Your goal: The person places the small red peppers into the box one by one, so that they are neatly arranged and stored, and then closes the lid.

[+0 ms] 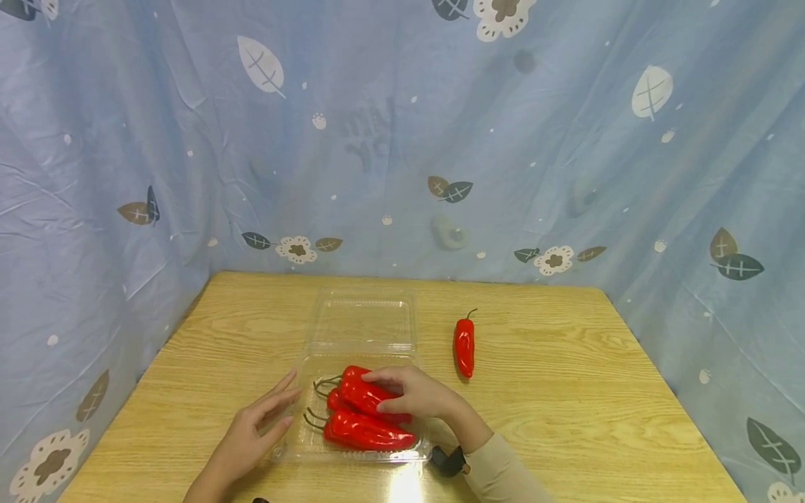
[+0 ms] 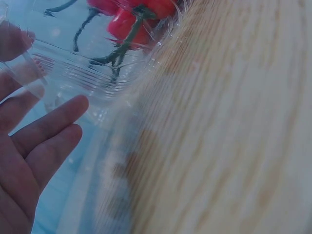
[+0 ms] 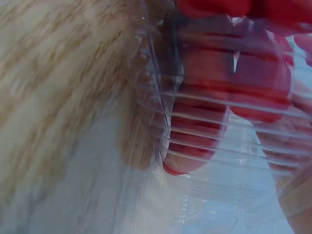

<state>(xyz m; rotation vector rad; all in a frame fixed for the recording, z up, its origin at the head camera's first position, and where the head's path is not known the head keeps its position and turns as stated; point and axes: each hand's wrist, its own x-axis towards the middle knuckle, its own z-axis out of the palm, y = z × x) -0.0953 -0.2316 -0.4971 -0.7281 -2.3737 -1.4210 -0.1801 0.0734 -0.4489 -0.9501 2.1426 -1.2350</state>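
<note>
A clear plastic clamshell box (image 1: 302,447) lies with its lid (image 1: 363,325) folded back. Several shiny red peppers are inside, their stems pointing left; one pepper (image 1: 371,429) lies along the near side. My right hand (image 1: 424,396) reaches in from the right and holds the upper pepper (image 1: 357,390) between thumb and fingers. Beside the box's left wall, my left hand (image 1: 254,427) has its fingers extended, fingertips right at the rim. From the left wrist, green stems (image 2: 126,41) show through the clear plastic. The right wrist view sees peppers (image 3: 192,131) through the ribbed wall.
Another red pepper (image 1: 464,347) lies on the wooden table (image 1: 553,391), right of the box. A blue patterned curtain (image 1: 390,140) hangs behind the table and along both sides. A dark band (image 1: 448,461) sits at the right wrist.
</note>
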